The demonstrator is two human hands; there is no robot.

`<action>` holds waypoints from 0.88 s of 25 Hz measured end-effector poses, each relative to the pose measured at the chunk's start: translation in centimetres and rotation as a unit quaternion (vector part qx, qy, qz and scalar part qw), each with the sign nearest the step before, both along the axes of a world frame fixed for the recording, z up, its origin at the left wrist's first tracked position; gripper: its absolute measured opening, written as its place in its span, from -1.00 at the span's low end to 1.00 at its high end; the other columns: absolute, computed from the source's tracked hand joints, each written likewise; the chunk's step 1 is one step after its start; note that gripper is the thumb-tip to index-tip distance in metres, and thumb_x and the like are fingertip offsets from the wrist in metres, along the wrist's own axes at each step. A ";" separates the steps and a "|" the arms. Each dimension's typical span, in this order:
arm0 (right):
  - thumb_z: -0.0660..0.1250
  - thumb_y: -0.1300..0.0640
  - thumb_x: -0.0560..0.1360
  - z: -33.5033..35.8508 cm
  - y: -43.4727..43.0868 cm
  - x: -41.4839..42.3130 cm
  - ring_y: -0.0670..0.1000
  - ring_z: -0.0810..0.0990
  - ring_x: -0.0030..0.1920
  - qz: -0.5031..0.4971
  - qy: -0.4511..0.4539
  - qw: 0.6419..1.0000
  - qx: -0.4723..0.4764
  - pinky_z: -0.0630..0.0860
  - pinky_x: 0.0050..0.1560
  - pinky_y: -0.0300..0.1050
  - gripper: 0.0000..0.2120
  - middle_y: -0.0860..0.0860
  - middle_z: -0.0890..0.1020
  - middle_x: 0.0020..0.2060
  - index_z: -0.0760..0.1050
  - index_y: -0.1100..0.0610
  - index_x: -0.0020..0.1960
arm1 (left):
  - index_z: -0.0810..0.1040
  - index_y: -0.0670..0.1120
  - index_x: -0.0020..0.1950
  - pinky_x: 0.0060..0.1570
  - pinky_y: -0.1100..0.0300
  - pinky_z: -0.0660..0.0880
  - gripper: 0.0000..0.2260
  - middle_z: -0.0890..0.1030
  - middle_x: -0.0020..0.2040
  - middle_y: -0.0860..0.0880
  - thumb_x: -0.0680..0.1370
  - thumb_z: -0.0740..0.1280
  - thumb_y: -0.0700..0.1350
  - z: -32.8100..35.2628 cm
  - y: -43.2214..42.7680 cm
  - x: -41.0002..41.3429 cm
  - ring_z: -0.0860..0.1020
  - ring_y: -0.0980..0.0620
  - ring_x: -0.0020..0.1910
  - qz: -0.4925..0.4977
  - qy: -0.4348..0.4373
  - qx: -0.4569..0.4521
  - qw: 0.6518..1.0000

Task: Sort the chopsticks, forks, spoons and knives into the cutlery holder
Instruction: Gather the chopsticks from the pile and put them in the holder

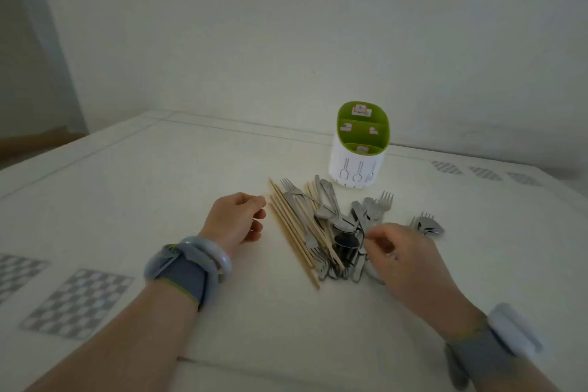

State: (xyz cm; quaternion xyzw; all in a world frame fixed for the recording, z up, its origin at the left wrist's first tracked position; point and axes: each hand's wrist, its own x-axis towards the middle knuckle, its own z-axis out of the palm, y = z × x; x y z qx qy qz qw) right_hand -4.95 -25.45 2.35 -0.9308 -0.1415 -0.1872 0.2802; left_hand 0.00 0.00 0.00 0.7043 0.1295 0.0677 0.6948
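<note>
A mixed heap of metal cutlery (343, 232) lies in the middle of the white table (159, 188), with several wooden chopsticks (292, 232) along its left side. Forks (385, 200) stick out at the heap's right, and another fork (428, 224) lies apart further right. Behind the heap stands the white cutlery holder (358, 165) with a green divided top, nothing in its compartments. My left hand (237, 219) rests just left of the chopsticks, fingers curled, holding nothing. My right hand (401, 258) hovers over the heap's right edge with fingertips pinched near the metal; whether it grips a piece is unclear.
Grey checkered patches (76, 302) lie on the table at the near left, and similar ones (483, 172) at the far right. A plain wall rises behind the table. Both wrists wear grey bands.
</note>
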 end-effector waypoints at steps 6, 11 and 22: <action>0.20 0.24 0.51 2.8 7.8 4.4 0.07 0.63 -0.18 -0.007 0.096 0.984 -0.152 0.60 -0.17 -0.08 -0.83 0.09 0.63 -0.19 0.56 0.25 -0.06 | 0.61 -0.07 -0.16 -0.45 0.27 0.51 -0.90 0.64 -0.29 -0.02 0.49 0.32 -0.10 -0.4 0.1 0.0 0.57 0.13 -0.49 0.016 -0.018 -0.004 1.000; 0.15 0.35 0.48 1.8 8.6 6.1 -0.02 0.33 -0.42 -0.037 0.183 0.947 -0.260 0.20 -0.47 -0.28 -0.74 0.04 0.35 -0.41 0.29 0.17 -0.37 | 0.61 -0.11 -0.14 -0.49 0.29 0.50 -0.90 0.64 -0.32 -0.03 0.49 0.31 -0.13 -0.3 0.5 -0.1 0.57 0.13 -0.51 0.018 -0.003 -0.033 0.999; 0.19 0.35 0.44 3.2 11.6 6.2 0.23 0.62 0.00 0.002 0.136 0.981 -0.141 0.58 0.08 0.07 -0.73 0.25 0.64 -0.04 0.59 0.32 0.04 | 0.57 -0.16 -0.15 -0.51 0.27 0.51 -0.91 0.61 -0.31 -0.08 0.51 0.29 -0.18 0.5 0.3 -0.2 0.57 0.03 -0.45 0.004 0.011 -0.060 0.998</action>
